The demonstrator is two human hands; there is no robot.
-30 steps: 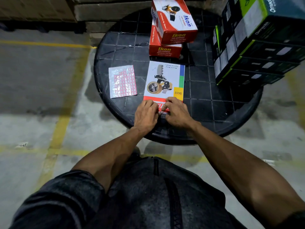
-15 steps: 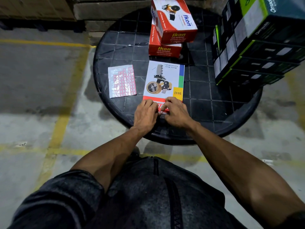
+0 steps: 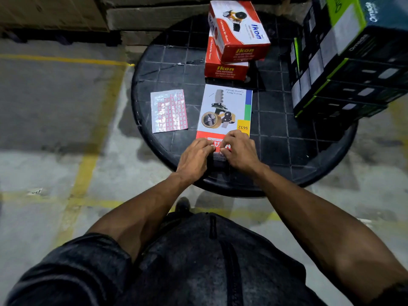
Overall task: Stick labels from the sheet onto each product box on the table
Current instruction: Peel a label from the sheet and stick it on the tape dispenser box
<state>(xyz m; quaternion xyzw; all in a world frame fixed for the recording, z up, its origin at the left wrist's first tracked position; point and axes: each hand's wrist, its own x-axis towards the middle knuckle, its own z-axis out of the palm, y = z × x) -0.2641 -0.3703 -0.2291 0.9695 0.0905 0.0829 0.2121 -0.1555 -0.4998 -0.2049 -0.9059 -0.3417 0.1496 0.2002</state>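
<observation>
Head view looks down at my two hands meeting over the near end of the white box (image 3: 223,111) lying flat on the round black table (image 3: 309,151). My left hand (image 3: 194,159) and right hand (image 3: 239,152) both have curled fingers bunched at the red strip, apparently pinching or pressing a small label there; the label itself is hidden, so I cannot tell who holds it. The label sheet (image 3: 169,111) lies just left of the box, apart from it. Two red boxes (image 3: 234,45) are stacked beyond, and dark boxes (image 3: 344,69) stand at the right. My worry: the label may fold or stick crooked if my fingertips drag, or cling to my finger when I lift off
</observation>
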